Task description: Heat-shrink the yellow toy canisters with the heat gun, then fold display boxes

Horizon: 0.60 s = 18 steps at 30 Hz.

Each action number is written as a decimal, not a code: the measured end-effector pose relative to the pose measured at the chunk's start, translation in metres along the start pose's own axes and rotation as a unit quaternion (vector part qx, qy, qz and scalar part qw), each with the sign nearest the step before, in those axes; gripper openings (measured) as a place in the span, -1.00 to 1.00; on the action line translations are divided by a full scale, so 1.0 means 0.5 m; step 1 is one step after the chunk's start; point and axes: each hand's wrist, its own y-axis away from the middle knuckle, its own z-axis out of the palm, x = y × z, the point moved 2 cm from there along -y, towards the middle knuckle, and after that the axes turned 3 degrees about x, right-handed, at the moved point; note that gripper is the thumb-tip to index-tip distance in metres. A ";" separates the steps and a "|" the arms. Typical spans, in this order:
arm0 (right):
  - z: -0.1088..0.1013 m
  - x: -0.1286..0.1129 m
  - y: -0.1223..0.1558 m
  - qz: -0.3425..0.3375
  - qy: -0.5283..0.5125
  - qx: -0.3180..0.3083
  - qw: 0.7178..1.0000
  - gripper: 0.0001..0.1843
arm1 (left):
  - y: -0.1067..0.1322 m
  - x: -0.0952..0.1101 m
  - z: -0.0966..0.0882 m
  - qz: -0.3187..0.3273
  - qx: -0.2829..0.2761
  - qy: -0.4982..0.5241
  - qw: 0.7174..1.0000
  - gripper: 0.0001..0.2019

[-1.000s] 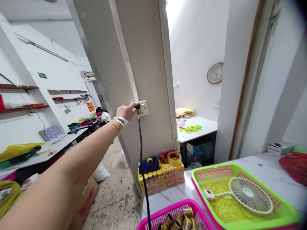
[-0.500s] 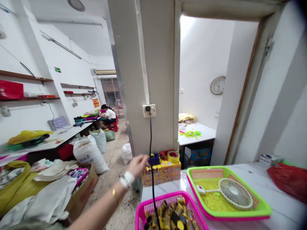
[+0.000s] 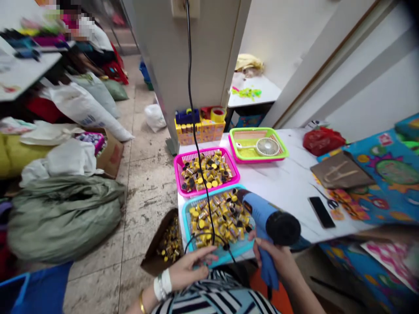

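My right hand (image 3: 273, 257) is wrapped round the handle of a blue heat gun (image 3: 262, 213). Its dark nozzle points left, over a light blue basket (image 3: 187, 218) full of small yellow cylinders (image 3: 219, 213) with black or yellow ends. At the basket's near edge is my left hand (image 3: 188, 268), fingers stretched out and apart, holding nothing that I can see. Close by its fingertips, a black cord (image 3: 199, 161) loops over the basket; it runs up to the wall socket. Behind sits a pink basket (image 3: 237, 174) of similar cylinders.
A green basket (image 3: 284, 153) holding a small white fan (image 3: 267, 147) stands farther back. Rightward lie a phone (image 3: 321, 212), scissors (image 3: 332, 203) and a brown bag (image 3: 342, 171). An open carton (image 3: 153, 253) sits on the floor at left. A person (image 3: 94, 37) sits far left.
The view has tilted down. My left hand has come back from near the cord and yellow boxes to the blue basket. My right hand with the heat gun is now in view.
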 end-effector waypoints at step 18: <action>-0.026 0.065 0.456 0.002 0.037 0.133 0.990 -0.50 | -0.014 -0.024 0.108 0.283 0.258 -0.255 0.888 -0.34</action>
